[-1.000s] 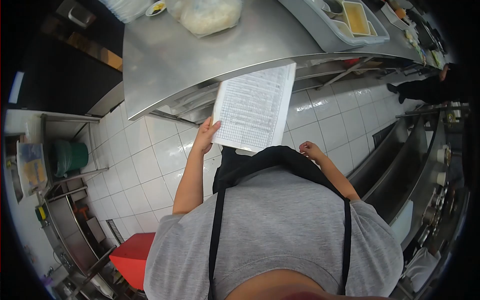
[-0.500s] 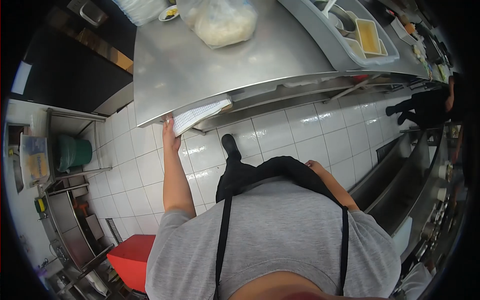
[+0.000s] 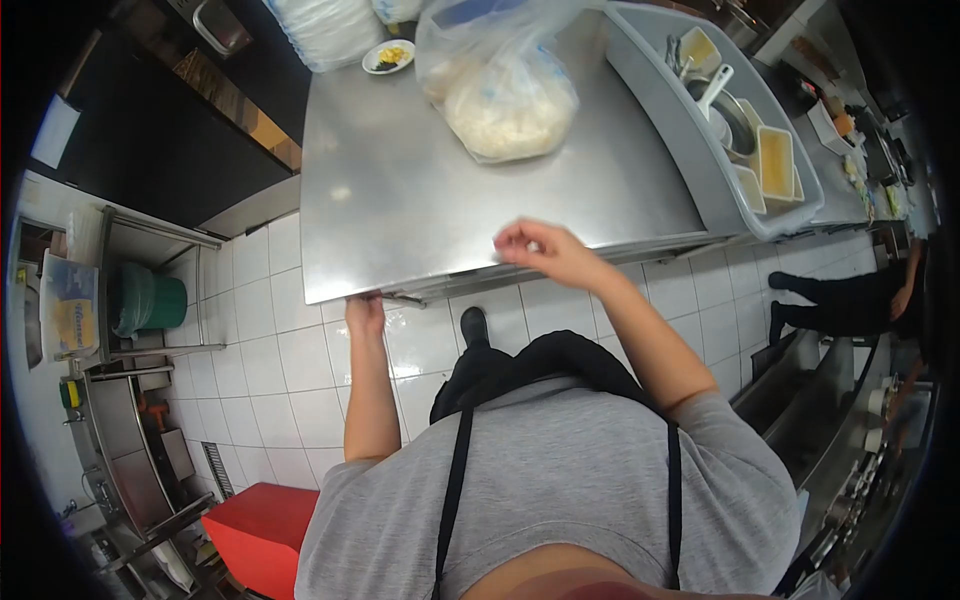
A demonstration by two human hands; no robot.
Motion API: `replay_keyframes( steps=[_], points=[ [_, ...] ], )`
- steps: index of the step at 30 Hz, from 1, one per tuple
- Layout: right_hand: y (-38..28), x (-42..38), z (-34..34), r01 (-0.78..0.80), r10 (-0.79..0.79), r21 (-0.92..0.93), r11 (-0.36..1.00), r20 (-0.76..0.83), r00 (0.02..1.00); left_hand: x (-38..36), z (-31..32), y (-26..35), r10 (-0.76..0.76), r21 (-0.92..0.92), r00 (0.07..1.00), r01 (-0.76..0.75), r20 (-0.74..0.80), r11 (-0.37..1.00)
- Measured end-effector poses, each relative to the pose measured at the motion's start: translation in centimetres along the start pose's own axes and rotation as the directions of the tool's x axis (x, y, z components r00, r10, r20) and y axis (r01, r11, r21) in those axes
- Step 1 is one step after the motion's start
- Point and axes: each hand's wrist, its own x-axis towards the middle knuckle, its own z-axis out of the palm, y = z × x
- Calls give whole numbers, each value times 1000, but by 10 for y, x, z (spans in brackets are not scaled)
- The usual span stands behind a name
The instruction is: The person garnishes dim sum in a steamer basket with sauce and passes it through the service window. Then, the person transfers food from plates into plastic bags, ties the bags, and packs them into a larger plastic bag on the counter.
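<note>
My left hand [image 3: 367, 313] is at the underside of the steel table's [image 3: 400, 210] front edge, near its left corner. The table hides most of its fingers, so what they touch does not show. Over the same edge, farther right, my right hand [image 3: 548, 252] is raised with its fingers curled in toward the thumb. Anything between those fingers is too small to make out. Beyond it, a clear plastic bag of whitish food [image 3: 505, 115] rests on the tabletop.
A grey tub [image 3: 655, 105] with pans and containers stands at the table's right. At the back are a small plate [image 3: 388, 57] and a stack of wrapped white goods [image 3: 325, 30]. A red box [image 3: 262, 530] stands behind me at left. Another person's legs [image 3: 840, 305] show far right.
My right hand has come up from beside my hip to the table's front edge. The gridded paper pad at my left hand has gone out of sight beneath the tabletop.
</note>
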Motion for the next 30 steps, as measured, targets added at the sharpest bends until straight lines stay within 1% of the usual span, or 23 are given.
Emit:
replay_keyframes(
  steps=[3, 4, 5, 6, 7, 8, 9, 10, 11, 12, 13, 14, 15, 16, 18, 20, 21, 23, 24, 26, 27, 29, 30],
  points=[
    [-29, 67, -25, 74, -72, 32, 997, -58, 996, -7, -1, -2, 36, 57, 997, -40, 73, 998],
    [-34, 85, -33, 151, -169, -140, 979, -123, 978, -23, 9, 7, -13, 313, 999, 22, -31, 949],
    [-39, 101, -42, 209, -272, -314, 926, -172, 947, -35, 10, 17, -62, 544, 998, 39, 24, 838],
    [-36, 114, -53, 193, -291, -449, 873, -161, 943, -48, 11, 27, -110, 740, 991, 15, 80, 672],
    [-30, 120, -60, 190, -292, -453, 871, -168, 941, -48, 12, 44, -312, 989, 950, 62, -18, 133],
    [-24, 126, -68, 157, -384, -566, 809, -308, 871, -46, 12, 57, -510, 974, 860, -91, -28, -207],
    [-18, 131, -77, 94, -478, -664, 742, -426, 768, -79, 60, 85, -732, 997, 678, 70, -69, -29],
    [-8, 133, -88, 67, -483, -636, 769, -508, 713, -85, 92, 104, -870, 991, 487, -54, -83, -125],
    [0, 132, -100, 55, -481, -637, 769, -519, 707, -79, 116, 118, -935, 993, 346, -112, 74, 37],
    [8, 130, -113, -18, -446, -590, 808, -630, 636, -71, 139, 128, -956, 969, 188, -140, 227, 203],
    [16, 129, -120, -85, -402, -529, 844, -730, 553, -65, 164, 135, -879, 942, 341, -79, 334, 327],
    [28, 131, -128, -105, -392, -521, 847, -746, 539, -44, 186, 132, -724, 828, 418, -394, 548, 399],
    [41, 131, -137, -223, -144, -345, 912, -777, 613, -44, 228, 131, -574, 788, 540, -446, 615, 424],
    [52, 124, -144, -354, 114, -161, 921, -759, 642, -32, 261, 124, -401, 701, 575, -607, 713, 375],
    [60, 123, -138, -375, 228, -100, 922, -641, 733, -8, 331, 105, -122, 399, 381, -896, 916, 197],
    [57, 126, -121, -244, 159, -43, 969, -644, 749, -2, 397, 87, -12, 142, 142, -989, 990, 25],
    [55, 126, -115, -252, 167, -28, 967, -676, 718, 3, 422, 71, -40, 112, 111, -993, 993, 44],
    [53, 128, -102, -305, 189, -36, 952, -712, 676, 9, 462, 41, -58, 165, 155, -953, 986, 255],
    [47, 126, -99, -310, 195, -22, 951, -733, 652, 14, 474, 31, -79, 148, 132, -952, 988, 267],
    [33, 120, -89, -301, 232, 14, 954, -672, 704, 34, 487, 22, -458, 578, 378, -675, 805, 459],
    [33, 119, -81, -306, 238, 23, 952, -683, 691, 58, 478, 10, -470, 577, 366, -675, 803, 460],
    [34, 118, -62, -237, 132, -69, 969, -664, 736, 107, 444, -9, -162, 333, 533, -243, 831, 911],
    [32, 117, -53, -236, 131, -70, 969, -663, 737, 99, 435, 4, 9, 162, 405, -385, 914, 909]
  ],
)
